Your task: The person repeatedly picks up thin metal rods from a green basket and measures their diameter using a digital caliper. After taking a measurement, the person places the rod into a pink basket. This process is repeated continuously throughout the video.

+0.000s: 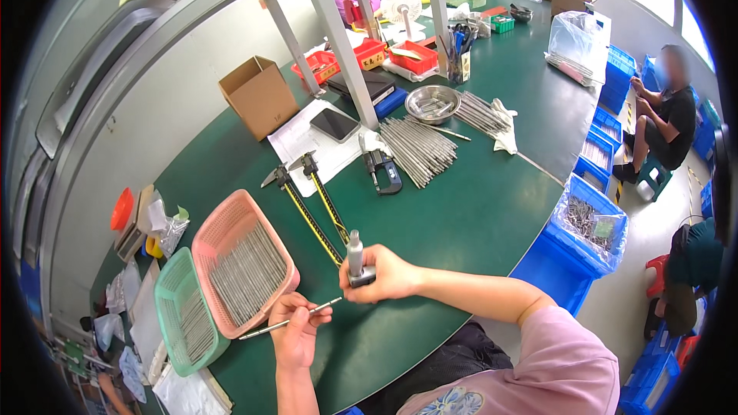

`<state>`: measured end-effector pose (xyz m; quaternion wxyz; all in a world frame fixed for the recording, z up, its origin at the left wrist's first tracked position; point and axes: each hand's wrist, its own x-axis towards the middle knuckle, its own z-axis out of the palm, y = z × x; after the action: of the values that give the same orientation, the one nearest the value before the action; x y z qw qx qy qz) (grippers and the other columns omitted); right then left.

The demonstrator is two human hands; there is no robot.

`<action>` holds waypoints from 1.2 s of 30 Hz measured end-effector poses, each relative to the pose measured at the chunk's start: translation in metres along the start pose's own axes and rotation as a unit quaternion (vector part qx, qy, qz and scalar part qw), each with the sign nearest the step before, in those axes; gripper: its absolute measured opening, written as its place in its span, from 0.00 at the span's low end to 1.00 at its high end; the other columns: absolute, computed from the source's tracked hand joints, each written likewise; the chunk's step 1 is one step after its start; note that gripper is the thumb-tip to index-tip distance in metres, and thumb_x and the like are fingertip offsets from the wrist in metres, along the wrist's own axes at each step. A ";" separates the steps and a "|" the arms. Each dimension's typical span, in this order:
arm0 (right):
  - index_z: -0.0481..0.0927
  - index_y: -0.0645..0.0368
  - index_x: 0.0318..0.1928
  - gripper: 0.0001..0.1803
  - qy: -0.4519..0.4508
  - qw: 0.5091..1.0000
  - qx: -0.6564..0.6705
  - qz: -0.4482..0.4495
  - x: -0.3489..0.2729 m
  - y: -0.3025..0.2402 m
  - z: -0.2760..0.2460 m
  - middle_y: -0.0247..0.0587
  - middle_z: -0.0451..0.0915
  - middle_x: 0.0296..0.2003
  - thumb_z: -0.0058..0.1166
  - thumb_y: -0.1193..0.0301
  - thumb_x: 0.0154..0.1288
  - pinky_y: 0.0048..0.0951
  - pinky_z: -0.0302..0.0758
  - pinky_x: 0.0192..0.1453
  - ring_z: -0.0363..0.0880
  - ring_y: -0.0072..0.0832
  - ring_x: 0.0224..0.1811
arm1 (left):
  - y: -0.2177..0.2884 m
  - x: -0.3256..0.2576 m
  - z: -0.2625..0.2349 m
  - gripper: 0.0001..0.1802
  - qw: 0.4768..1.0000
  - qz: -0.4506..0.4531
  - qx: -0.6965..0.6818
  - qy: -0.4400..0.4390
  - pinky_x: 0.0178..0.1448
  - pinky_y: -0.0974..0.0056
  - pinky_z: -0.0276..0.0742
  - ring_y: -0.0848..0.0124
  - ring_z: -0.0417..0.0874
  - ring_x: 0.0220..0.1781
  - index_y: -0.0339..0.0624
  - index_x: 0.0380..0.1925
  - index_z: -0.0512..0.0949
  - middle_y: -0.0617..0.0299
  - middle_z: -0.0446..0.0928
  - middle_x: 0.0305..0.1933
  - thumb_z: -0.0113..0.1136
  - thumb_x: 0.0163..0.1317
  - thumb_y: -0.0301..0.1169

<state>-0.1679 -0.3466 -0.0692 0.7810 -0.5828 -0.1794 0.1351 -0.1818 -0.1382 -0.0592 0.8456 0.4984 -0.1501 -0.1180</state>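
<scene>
Metal rod [265,330], slanted over green tabletop [453,223], near pink mesh basket [233,220] full of similar rods. Pinched between thumb and fingertips of left hand [296,342]; far end just beside micrometer [355,256], contact unclear. Micrometer upright, gripped in closed fingers of right hand [390,275]. Beyond: two calipers [328,206], side by side.

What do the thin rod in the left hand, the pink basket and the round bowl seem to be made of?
The thin rod in the left hand: probably metal, smooth, as it is grey with bright glints.
The pink basket: likely moulded plastic, given its even colour and perforated walls.
The round bowl: shiny metal, perhaps stainless steel, judging by its silvery reflections.
</scene>
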 end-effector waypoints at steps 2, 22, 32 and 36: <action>0.74 0.59 0.27 0.06 -0.018 0.995 -0.080 -0.060 0.003 0.013 -0.002 0.29 0.71 0.18 0.58 0.75 0.48 0.17 0.65 0.19 0.68 0.14 0.16 | -0.008 -0.002 -0.003 0.05 1.000 -0.012 -0.019 0.011 0.39 0.63 0.81 0.60 0.81 0.36 0.35 0.33 0.68 0.54 0.74 0.33 0.51 0.58 0.24; 0.76 0.62 0.33 0.14 0.013 0.987 -0.120 0.110 0.009 -0.009 0.005 0.37 0.76 0.25 0.54 0.63 0.55 0.20 0.70 0.23 0.73 0.20 0.22 | -0.031 -0.011 -0.004 0.09 0.990 -0.123 0.005 0.071 0.41 0.64 0.78 0.66 0.78 0.40 0.37 0.31 0.69 0.57 0.73 0.36 0.58 0.54 0.28; 0.71 0.65 0.31 0.38 0.051 0.921 0.293 0.252 0.005 0.000 -0.008 0.49 0.72 0.21 0.20 0.41 0.62 0.21 0.61 0.11 0.61 0.26 0.08 | -0.036 -0.016 -0.003 0.06 0.980 -0.197 -0.023 0.018 0.43 0.66 0.80 0.65 0.80 0.40 0.35 0.30 0.71 0.55 0.74 0.35 0.58 0.54 0.23; 0.71 0.66 0.32 0.37 0.040 0.919 0.300 0.251 0.002 0.005 -0.009 0.48 0.73 0.21 0.21 0.43 0.62 0.21 0.62 0.12 0.62 0.26 0.09 | -0.040 -0.017 -0.001 0.06 0.979 -0.202 -0.028 0.006 0.42 0.66 0.80 0.66 0.80 0.39 0.34 0.30 0.71 0.55 0.74 0.35 0.58 0.54 0.22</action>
<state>-0.1620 -0.3519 -0.0759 0.8661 -0.3522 0.0535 0.3506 -0.1990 -0.1508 -0.0966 0.8188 0.4954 -0.0380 -0.2874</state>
